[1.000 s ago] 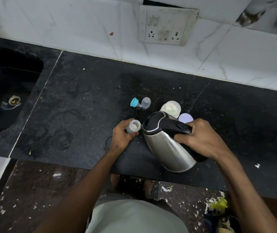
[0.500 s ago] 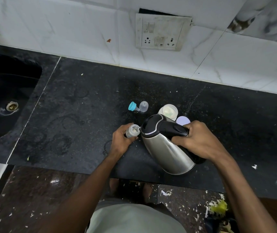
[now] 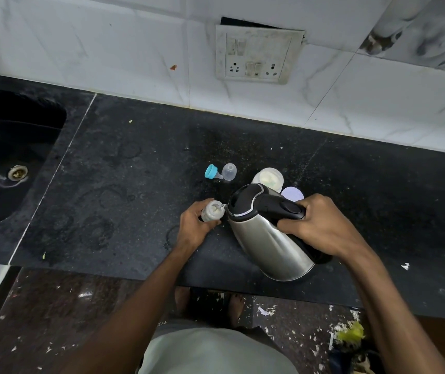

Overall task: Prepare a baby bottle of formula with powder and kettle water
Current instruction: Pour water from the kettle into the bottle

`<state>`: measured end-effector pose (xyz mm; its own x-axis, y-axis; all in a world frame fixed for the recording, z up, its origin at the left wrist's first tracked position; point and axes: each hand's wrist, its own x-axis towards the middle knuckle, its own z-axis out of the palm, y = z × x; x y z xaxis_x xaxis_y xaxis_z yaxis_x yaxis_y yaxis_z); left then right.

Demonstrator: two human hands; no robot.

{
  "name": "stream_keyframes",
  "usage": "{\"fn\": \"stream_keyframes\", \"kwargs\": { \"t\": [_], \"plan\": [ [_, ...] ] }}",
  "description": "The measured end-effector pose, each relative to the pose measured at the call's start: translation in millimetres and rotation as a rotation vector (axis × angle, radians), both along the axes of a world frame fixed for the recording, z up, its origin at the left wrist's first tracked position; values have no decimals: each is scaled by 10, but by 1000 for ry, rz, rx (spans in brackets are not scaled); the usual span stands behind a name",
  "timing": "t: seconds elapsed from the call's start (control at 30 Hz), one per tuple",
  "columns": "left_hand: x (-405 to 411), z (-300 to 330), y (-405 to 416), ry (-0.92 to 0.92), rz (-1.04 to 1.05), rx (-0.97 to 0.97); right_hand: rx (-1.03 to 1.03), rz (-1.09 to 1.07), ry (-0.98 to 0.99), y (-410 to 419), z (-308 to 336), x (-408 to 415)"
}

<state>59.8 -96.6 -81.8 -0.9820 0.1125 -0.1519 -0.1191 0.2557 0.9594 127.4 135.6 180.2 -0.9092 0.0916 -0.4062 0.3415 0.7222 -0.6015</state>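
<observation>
Because the bottle (image 3: 212, 210) has such a narrow mouth, the left hand (image 3: 194, 225) wraps its fingers (image 3: 210, 222) around it, pinning it upright on the tabletop (image 3: 124, 184). Clenched on the black handle, the right hand (image 3: 321, 228) tips the kettle (image 3: 267, 233) so its spout sits right at the rim. Pale powder shows inside. Behind, the open powder tub (image 3: 268, 178), its lid (image 3: 292, 194) and the bottle's teal-ringed teat (image 3: 211, 172) and clear cap (image 3: 229, 171) lie set aside, likely waiting for closing.
</observation>
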Motion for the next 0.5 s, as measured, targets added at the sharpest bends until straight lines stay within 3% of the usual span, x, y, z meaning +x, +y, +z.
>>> {"fn": "stream_keyframes", "kwargs": {
  "t": [0.5],
  "plan": [
    [-22, -17, -17, -3, -12, -14, 26, 7, 53, -20, 220, 24]
  ]
}}
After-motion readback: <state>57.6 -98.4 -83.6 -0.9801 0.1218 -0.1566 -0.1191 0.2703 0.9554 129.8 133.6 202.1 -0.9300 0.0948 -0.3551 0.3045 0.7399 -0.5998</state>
